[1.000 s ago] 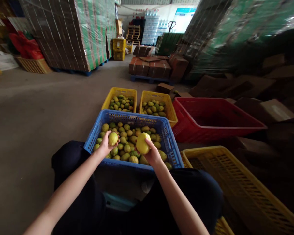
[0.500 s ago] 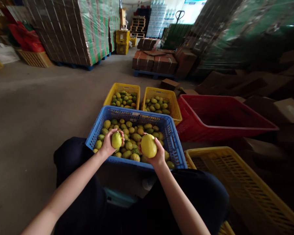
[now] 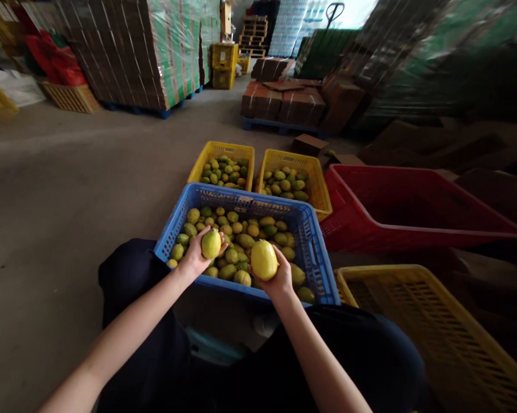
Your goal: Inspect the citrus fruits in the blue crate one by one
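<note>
A small greenish-yellow lemon (image 3: 211,244) rests in my left hand (image 3: 195,257), fingers curled around its far side. My right hand (image 3: 281,280) holds a larger, yellower lemon (image 3: 264,260) from below and the right. Both hands are over the near half of a blue crate (image 3: 316,252), which stands between my knees. Inside it lie several green and yellow lemons (image 3: 242,278), loosely spread. Parts of the fingers are hidden behind the held fruit.
Two yellow crates (image 3: 253,150) with lemons stand just beyond the blue one. To the right are a red bin (image 3: 348,223) and another yellow crate (image 3: 391,275). Farther off, flattened cartons (image 3: 284,106) lie on a blue pallet, and wrapped stacks (image 3: 125,51) rise at the left and right.
The view has shifted slightly, so the crates sit a little farther right. My left hand's fingers have loosened somewhat around its lemon. Both lemons remain in my hands.
</note>
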Available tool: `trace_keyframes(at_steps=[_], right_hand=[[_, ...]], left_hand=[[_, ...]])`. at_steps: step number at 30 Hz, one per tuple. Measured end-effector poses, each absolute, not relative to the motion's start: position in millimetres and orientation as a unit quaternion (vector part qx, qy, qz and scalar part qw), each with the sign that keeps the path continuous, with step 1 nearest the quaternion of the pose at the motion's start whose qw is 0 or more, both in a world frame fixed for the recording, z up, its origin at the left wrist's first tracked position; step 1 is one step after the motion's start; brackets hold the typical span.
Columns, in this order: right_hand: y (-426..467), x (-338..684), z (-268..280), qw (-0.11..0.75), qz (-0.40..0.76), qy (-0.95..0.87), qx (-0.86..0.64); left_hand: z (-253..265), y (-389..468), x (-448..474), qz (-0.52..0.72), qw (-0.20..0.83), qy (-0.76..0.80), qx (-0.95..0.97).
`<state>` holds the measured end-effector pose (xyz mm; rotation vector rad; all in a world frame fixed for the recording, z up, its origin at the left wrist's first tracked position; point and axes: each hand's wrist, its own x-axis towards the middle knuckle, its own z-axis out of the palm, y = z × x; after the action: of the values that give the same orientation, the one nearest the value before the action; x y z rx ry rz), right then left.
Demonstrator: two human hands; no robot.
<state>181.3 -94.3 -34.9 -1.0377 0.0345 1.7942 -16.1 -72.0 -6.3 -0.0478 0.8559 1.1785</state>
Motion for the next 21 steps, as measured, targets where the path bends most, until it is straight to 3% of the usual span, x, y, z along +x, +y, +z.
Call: trace_keyframes(at_steps=[11,21], right_hand=[[-100.9,168.0,-58.6,0.519,0.743,0.045,-0.421],[-98.6,165.5,-36.8,0.484,0.751,0.081,-0.442]], left_hand=[[-11.2,-72.2,-10.3,0.557,0.710,0.431,-0.012],[-2.4,-72.3,-4.2,0.492,0.745,0.447,-0.051]])
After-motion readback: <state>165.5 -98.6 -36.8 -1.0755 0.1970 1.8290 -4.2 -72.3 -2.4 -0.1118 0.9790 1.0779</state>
